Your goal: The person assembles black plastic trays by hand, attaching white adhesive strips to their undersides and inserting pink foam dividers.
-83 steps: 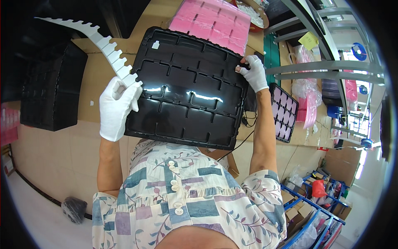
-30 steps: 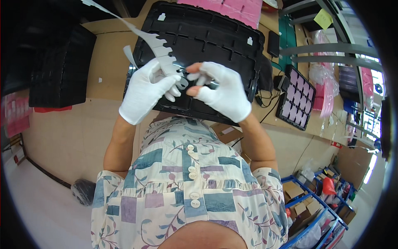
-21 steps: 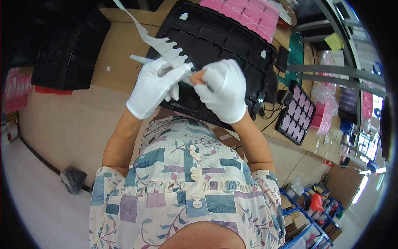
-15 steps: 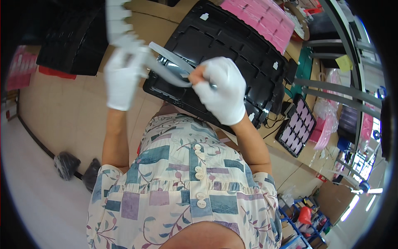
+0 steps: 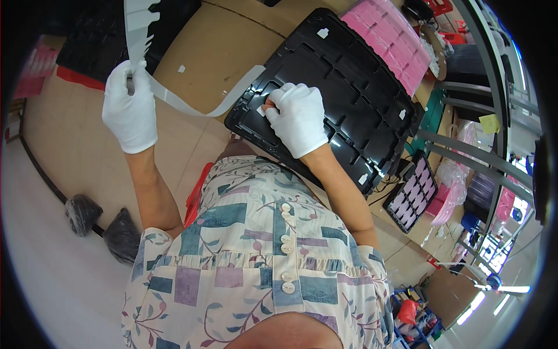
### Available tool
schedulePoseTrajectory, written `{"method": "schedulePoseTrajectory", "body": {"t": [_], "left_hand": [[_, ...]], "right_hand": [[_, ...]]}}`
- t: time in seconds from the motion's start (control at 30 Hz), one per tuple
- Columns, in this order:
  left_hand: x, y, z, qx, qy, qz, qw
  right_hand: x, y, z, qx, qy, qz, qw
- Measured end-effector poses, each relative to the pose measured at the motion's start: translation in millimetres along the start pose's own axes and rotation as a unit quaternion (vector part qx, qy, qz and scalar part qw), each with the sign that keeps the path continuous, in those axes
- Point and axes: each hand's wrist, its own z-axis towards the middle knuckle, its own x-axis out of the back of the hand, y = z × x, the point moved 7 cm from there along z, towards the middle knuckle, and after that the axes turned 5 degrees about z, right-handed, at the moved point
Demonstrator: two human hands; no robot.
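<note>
- The right hand (image 5: 299, 119), in a white glove, is curled down on the near left part of the black plastic tray (image 5: 349, 93); thumb and finger seem to pinch a small white sticker (image 5: 261, 110) against the tray, though the fingertips are partly hidden.
- The left hand (image 5: 131, 110), also gloved, is lifted to the side and closed around a long white backing strip (image 5: 192, 104) — the strip runs from this fist in a curve to the tray edge, and its other end goes up past the hand with a toothed border.
- The tray lies tilted on a brown cardboard-covered table (image 5: 203, 41), close in front of the person's body; some small white stickers already sit on its corners and edge.
- For doing this step well, I think the right fingers should press the sticker flat from 1 side to the other, so no fold stays under it.
- The left hand should keep the strip light and away from the tray — if it pulls hard, the sticker may lift or go crooked.
- Behind the tray are a pink tray (image 5: 389, 41) and a stack of black trays (image 5: 99, 35), well apart from both hands.
</note>
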Motion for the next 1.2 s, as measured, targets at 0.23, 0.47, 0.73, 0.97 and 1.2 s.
{"method": "schedulePoseTrajectory", "body": {"t": [0.23,0.47,0.73,0.97,1.2], "left_hand": [[18,2,34,-0.221,0.141,0.063,0.963],[-57,28,3,-0.102,-0.097,-0.173,0.975],[-77,43,5,-0.086,-0.149,-0.23,0.958],[-79,47,14,-0.08,-0.163,-0.225,0.957],[-95,39,13,0.021,-0.215,-0.349,0.912]], "right_hand": [[-1,0,-4,-0.033,0.002,-0.047,0.998],[-12,-6,-2,-0.043,-0.044,-0.105,0.993],[-17,-33,7,0.03,-0.054,-0.282,0.958],[29,52,-13,-0.162,0.139,0.341,0.915],[35,132,38,-0.316,0.11,0.483,0.809]]}}
